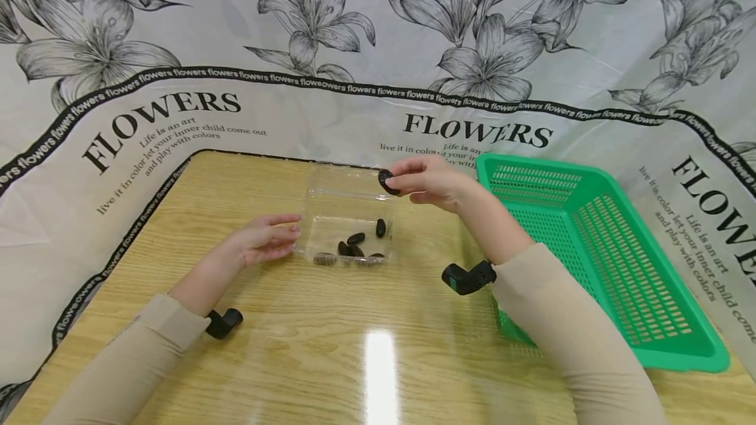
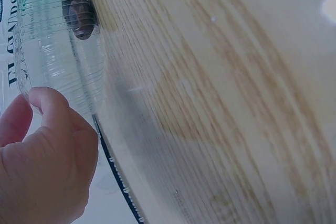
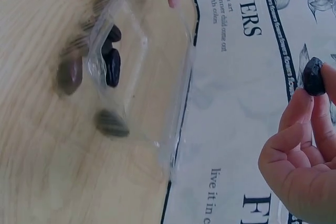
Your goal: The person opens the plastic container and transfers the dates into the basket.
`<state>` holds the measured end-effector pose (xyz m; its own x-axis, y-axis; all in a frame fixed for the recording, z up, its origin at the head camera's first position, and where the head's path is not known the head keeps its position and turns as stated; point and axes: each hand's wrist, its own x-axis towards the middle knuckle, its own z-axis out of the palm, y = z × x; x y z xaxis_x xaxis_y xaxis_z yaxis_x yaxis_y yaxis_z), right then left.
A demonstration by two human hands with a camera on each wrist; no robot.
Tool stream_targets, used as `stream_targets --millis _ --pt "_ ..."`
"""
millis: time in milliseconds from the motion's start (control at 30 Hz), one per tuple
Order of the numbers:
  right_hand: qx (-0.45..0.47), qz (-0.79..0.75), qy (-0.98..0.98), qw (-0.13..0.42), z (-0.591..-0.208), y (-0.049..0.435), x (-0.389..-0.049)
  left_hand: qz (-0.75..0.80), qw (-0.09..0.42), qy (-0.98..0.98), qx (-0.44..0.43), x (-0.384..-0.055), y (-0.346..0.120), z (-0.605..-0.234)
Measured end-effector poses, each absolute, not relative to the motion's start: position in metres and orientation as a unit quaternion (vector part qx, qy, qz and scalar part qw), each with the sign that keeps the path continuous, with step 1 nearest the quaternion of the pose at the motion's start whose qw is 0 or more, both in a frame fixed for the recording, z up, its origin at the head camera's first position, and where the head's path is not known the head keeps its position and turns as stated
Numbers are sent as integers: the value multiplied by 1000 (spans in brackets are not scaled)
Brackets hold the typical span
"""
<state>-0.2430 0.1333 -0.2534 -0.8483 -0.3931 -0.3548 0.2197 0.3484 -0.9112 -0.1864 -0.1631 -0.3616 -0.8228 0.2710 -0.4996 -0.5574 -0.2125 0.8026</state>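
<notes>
A clear plastic box [image 1: 348,215] stands on the wooden table with several dark, glossy oval pieces that look like dates [image 1: 356,239] on its floor, mostly toward the near side. At the box's left edge, my left hand [image 1: 268,239] pinches the thin rim between thumb and fingers, plainest in the left wrist view. Above the box's far right corner, my right hand [image 1: 434,182] holds one dark date [image 3: 314,77] between thumb and fingertips. In the right wrist view this date's surface looks dark and shiny, partly covered by the fingers.
A green plastic basket [image 1: 679,307] with slotted walls stands to the right, partly behind my right forearm. Printed flower cloth [image 1: 331,110] hangs along the table's far and left edges. Both wrists carry a black camera mount [image 1: 469,278]. Bare wooden table [image 1: 295,333] lies in front of the box.
</notes>
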Motion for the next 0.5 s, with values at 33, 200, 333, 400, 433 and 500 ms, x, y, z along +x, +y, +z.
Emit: stream_targets --millis 33,200,333,400,433,500 --pt "-56 -567 776 270 -252 138 -243 768 270 566 -126 -187 -163 -362" --pt "-49 -571 776 263 -246 163 -244 766 270 570 -121 -187 -163 -363" --pt "-38 -579 775 251 -239 184 -243 759 267 583 -114 -187 -163 -363" --pt "-28 -586 770 250 -238 196 -242 755 266 589 -112 -187 -164 -363" --pt "-23 -588 770 248 -238 203 -242 754 266 591 -111 -187 -164 -364" --pt "-11 -594 766 244 -239 216 -241 752 266 593 -109 -187 -164 -364"
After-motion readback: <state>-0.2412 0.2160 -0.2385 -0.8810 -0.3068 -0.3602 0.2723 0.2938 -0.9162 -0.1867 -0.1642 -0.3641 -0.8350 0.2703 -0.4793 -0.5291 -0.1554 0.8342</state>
